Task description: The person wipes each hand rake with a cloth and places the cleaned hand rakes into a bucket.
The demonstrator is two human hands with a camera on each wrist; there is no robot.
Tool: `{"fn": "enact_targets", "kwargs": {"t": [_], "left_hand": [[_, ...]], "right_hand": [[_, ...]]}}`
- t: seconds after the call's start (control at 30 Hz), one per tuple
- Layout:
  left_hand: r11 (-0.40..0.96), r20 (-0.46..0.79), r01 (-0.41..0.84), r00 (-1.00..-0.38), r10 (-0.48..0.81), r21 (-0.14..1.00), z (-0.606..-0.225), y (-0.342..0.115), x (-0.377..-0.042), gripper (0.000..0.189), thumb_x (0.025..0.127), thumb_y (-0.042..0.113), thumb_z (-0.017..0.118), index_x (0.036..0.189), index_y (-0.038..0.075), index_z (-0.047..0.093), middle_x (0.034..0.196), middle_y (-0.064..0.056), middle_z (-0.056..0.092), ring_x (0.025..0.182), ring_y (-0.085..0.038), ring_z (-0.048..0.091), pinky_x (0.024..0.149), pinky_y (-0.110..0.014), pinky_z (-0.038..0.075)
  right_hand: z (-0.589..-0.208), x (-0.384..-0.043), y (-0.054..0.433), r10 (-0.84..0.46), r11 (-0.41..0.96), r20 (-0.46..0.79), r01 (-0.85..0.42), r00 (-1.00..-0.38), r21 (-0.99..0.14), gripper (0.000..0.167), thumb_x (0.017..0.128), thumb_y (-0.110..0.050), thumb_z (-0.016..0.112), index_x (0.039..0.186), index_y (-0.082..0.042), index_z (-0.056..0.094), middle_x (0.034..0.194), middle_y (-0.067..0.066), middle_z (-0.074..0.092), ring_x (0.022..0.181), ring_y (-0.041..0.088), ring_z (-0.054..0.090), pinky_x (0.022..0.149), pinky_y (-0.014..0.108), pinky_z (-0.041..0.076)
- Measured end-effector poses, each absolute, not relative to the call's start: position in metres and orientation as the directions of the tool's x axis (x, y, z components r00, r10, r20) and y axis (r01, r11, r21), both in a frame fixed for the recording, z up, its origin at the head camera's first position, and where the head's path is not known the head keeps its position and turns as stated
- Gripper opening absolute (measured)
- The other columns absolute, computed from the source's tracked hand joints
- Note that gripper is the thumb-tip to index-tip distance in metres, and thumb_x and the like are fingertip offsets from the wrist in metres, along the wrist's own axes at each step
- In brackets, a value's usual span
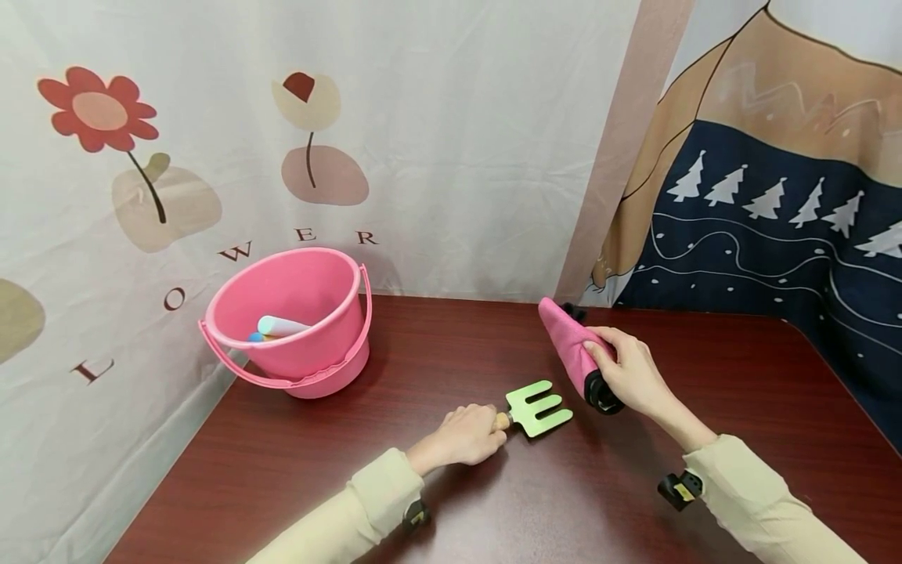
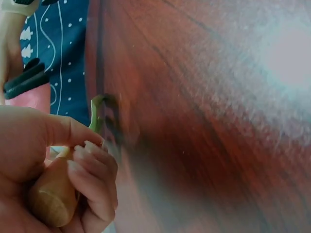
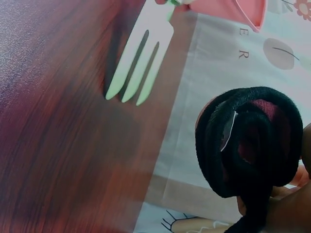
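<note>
The garden hand fork (image 1: pixel 541 409) sits in the left hand (image 1: pixel 467 435), whose fingers are wrapped round its pale wooden handle (image 2: pixel 51 206); the rounded butt shows between thumb and curled fingers in the left-wrist view. Its light green head lies just past the knuckles, three flat, blunt-tipped tines aimed toward the other hand's side, low over the wood; whether they touch it I cannot tell. Beyond the tines and to their right, the right hand (image 1: pixel 633 374) pinches a rolled pink cloth (image 1: pixel 568 345), thumb across its near face. Black edging (image 3: pixel 206 160) spirals round the roll's open end, where a white tag (image 3: pixel 229 132) peeks out. Both hands are over a glossy reddish-brown table (image 1: pixel 451 352) with dark grain and a bright glare. Beyond the left hand, off to its left, stands a pink bucket (image 1: pixel 330 351), its handle lowered at the front and a pale blue stick (image 1: pixel 282 326) among other coloured pieces inside. Behind both hands hangs a white curtain (image 1: pixel 465 157) printed with flowers and the letters "LOWER"; past the right hand, a navy panel (image 1: pixel 733 258) carries white fir trees under tan shapes. Pale yellow-green sleeves (image 1: pixel 384 489) cover both forearms.
</note>
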State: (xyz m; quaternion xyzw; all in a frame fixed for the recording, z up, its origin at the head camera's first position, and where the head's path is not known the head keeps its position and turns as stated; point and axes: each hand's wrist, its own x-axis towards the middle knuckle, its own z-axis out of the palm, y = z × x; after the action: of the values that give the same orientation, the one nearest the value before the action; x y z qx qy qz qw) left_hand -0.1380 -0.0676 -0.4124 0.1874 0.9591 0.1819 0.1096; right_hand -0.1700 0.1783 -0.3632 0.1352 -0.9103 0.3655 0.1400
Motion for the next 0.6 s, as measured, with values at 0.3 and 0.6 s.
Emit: {"fn": "enact_targets", "kwargs": {"t": [0.3,0.6], "left_hand": [[0.848,-0.047,0.297,-0.935,0.352,0.439,-0.408,-0.073,-0.148,0.019,0.084,0.021,0.056,0.072,0.012,0.044,0.062,0.001,0.040,0.062,-0.017,0.049,0.057,-0.034,0.042],[0.810,0.053,0.337,-0.933,0.357,0.481,-0.403,-0.069,-0.150,0.028,0.085,0.018,0.054,0.068,0.014,0.033,0.064,0.003,0.031,0.060,-0.015,0.041,0.053,-0.029,0.035]], "right_hand": [[-0.370,-0.162,0.163,-0.227,0.713,0.434,-0.453,-0.871,-0.535,0.024,0.090,-0.005,0.059,0.113,0.001,0.064,0.095,0.014,0.065,0.082,0.022,0.057,0.074,0.040,0.048],[-0.383,-0.150,0.139,-0.383,0.731,0.670,-0.652,-0.636,-0.201,0.029,0.081,-0.003,0.069,0.110,0.001,0.066,0.082,0.006,0.057,0.070,0.013,0.049,0.057,0.027,0.045]]}}
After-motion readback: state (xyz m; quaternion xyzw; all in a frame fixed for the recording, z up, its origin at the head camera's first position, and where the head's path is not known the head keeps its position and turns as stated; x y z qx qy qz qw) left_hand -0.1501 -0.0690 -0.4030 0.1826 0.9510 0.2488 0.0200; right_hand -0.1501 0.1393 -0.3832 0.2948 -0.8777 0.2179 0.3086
